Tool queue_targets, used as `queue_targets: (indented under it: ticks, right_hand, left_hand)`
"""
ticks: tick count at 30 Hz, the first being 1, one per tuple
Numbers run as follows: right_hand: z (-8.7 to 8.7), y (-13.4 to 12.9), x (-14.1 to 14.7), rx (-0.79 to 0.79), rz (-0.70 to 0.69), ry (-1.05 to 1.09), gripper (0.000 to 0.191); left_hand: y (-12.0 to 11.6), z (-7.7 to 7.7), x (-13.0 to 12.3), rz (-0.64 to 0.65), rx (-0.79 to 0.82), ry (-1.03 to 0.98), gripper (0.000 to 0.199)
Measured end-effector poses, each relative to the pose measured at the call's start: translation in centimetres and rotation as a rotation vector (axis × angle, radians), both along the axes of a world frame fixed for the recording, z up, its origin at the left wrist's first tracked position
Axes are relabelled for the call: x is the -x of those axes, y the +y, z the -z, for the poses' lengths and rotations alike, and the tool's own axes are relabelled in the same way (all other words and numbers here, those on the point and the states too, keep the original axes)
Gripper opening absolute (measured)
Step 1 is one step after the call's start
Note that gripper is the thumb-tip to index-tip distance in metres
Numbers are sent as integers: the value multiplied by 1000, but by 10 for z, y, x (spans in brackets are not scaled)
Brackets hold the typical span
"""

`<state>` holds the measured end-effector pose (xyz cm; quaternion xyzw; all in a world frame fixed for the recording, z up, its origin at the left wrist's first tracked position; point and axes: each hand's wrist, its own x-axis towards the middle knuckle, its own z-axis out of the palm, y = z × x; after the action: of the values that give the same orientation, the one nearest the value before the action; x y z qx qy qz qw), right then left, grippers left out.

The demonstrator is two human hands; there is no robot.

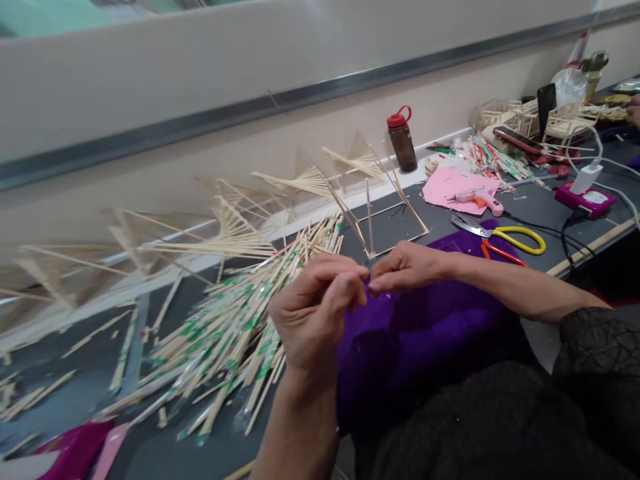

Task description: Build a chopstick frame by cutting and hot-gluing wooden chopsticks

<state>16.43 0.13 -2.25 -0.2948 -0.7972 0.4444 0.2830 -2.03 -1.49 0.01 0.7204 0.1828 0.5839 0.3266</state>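
My left hand is closed, thumb and fingers pinched together, just above the purple cloth. Fingertips almost meeting it, my right hand is also closed, with its knuckles up. Whatever lies between the fingers of either hand is too small to make out. Directly behind the hands rises a thin stick frame with a square base and slanting sticks. A large heap of wrapped wooden chopsticks spreads over the dark table to the left of my left hand.
Twisted stick structures stand along the wall. Right of the frame are a brown bottle, a pink glue gun on pink paper, yellow-and-red-handled scissors and a magenta charger box with cables. Another person's hand shows at far right.
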Motion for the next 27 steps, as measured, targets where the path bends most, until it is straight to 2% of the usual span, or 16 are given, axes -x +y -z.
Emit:
queue_targets:
  ticks: [2, 3, 6, 8, 10, 12, 15, 17, 20, 22, 24, 26, 27]
  right_hand:
    - [5, 1, 1, -130, -6, -114, 18]
    - [6, 2, 1, -177, -28, -157, 15]
    - [6, 0, -1, -162, -99, -131, 14]
    - [1, -1, -6, -66, -77, 15, 18]
    - [-5, 0, -15, 28, 11, 219, 26]
    - [-13, 4, -30, 51, 154, 437, 35]
    - [-25, 13, -60, -14, 415, 698, 40]
    - [-32, 19, -82, -73, 570, 835, 35]
    - [-36, 26, -106, -148, 743, 1000, 24]
    - [-31, 32, -108, -173, 836, 969, 20]
    - [-21, 39, -100, -172, 909, 824, 18]
    - [-9, 48, -86, -156, 938, 685, 17]
    - [-3, 52, -78, -153, 944, 628, 18]
  left_hand:
    - [8, -1, 6, -81, 65, 69, 13]
    - [13, -2, 8, -87, 103, 171, 18]
    - [27, 1, 9, 45, 185, 575, 40]
    - [33, 6, 8, 131, 249, 714, 56]
    - [35, 11, 8, 110, 303, 745, 59]
    - [34, 17, 7, 35, 330, 741, 51]
    - [36, 25, 6, -76, 346, 755, 46]
    - [39, 32, 6, -138, 330, 783, 47]
    - [41, 42, 6, -225, 155, 761, 30]
    - [37, 41, 5, -319, -34, 675, 25]
    - [32, 34, 2, -424, -237, 555, 30]
    - [28, 19, -5, -486, -395, 434, 22]
    - [29, 11, -10, -501, -424, 390, 19]
